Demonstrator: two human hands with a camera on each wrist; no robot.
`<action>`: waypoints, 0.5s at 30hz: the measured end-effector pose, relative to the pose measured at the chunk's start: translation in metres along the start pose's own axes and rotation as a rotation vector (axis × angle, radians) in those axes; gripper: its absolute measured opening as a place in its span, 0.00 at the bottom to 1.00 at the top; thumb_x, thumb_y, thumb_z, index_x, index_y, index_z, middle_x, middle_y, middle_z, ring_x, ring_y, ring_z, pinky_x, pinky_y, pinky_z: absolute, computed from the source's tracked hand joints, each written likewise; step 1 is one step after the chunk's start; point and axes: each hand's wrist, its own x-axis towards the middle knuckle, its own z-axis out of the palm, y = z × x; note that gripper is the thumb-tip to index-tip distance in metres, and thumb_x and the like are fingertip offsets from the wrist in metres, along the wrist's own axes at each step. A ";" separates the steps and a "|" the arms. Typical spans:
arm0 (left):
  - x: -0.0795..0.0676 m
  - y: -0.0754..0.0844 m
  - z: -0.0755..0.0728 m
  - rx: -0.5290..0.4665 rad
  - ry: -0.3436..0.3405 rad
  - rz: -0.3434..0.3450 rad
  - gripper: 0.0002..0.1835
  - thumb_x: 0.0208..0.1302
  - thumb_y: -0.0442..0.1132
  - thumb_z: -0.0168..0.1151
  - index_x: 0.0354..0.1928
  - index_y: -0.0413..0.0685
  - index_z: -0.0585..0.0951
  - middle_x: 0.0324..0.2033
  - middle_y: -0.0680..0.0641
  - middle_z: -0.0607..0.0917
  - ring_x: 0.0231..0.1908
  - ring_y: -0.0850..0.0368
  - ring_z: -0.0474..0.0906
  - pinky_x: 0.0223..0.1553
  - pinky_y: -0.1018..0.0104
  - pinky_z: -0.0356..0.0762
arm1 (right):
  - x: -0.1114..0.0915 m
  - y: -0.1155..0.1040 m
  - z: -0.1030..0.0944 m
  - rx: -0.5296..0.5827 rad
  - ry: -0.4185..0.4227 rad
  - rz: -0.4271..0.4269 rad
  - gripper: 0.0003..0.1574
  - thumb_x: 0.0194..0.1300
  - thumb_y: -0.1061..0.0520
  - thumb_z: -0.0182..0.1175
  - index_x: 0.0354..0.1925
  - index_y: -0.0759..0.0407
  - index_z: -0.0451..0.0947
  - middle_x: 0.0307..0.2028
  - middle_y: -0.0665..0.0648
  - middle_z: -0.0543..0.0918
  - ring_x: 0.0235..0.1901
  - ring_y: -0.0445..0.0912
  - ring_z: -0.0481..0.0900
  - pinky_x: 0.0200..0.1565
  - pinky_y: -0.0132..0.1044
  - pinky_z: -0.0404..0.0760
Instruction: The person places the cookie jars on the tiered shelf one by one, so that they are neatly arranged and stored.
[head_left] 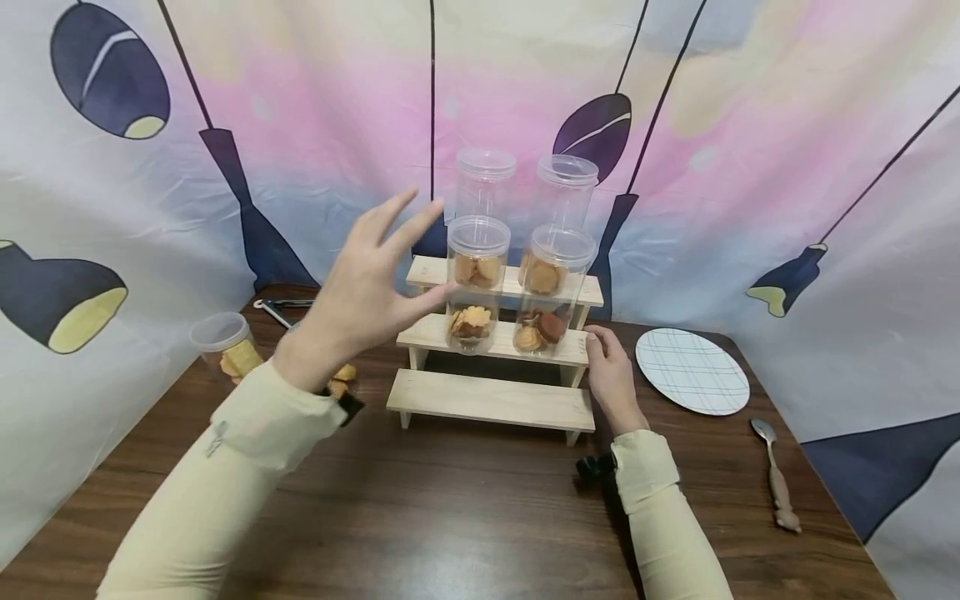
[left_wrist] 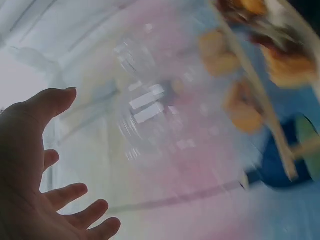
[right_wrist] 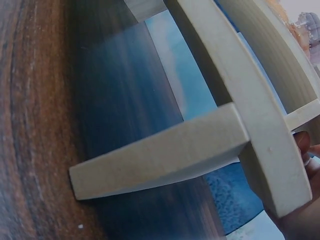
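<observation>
A three-step wooden stand point(head_left: 491, 398) holds four clear lidded jars with cookies in the bottom. The left front jar point(head_left: 478, 242) and the right front jar point(head_left: 558, 254) stand on the middle step; a left back jar point(head_left: 486, 179) and a right back jar point(head_left: 567, 187) are on the top step. My left hand point(head_left: 363, 283) is raised beside the left front jar, fingers spread and holding nothing; its thumb tip overlaps that jar in the head view. At the right end of the middle step, my right hand point(head_left: 611, 379) grips the stand, its fingers partly hidden behind the wood.
Another lidded jar point(head_left: 225, 346) with yellow cookies stands at the left, partly behind my forearm. More cookies point(head_left: 342, 379) show beside my left wrist. On the right lie a white checked plate point(head_left: 693, 371) and a spoon point(head_left: 776, 479). A patterned cloth point(head_left: 337, 167) hangs behind the table.
</observation>
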 end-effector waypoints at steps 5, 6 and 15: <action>-0.037 -0.031 -0.015 0.046 -0.025 -0.082 0.47 0.51 0.47 0.79 0.74 0.56 0.67 0.73 0.38 0.63 0.69 0.33 0.60 0.68 0.36 0.59 | 0.001 0.000 -0.001 -0.007 0.012 -0.001 0.29 0.79 0.38 0.39 0.66 0.49 0.71 0.48 0.61 0.79 0.36 0.54 0.75 0.40 0.44 0.73; -0.044 -0.036 -0.017 0.054 -0.036 -0.104 0.47 0.51 0.46 0.79 0.74 0.56 0.67 0.73 0.38 0.64 0.69 0.32 0.60 0.67 0.36 0.59 | 0.001 0.000 0.000 -0.010 0.015 -0.003 0.29 0.79 0.38 0.39 0.66 0.49 0.71 0.48 0.61 0.79 0.36 0.53 0.75 0.40 0.44 0.73; -0.095 -0.074 -0.032 0.087 -0.109 -0.220 0.49 0.45 0.43 0.81 0.72 0.51 0.70 0.69 0.32 0.66 0.65 0.25 0.62 0.60 0.29 0.61 | 0.002 0.001 0.001 -0.020 0.020 -0.019 0.28 0.79 0.38 0.39 0.65 0.49 0.72 0.44 0.61 0.79 0.34 0.53 0.75 0.38 0.43 0.73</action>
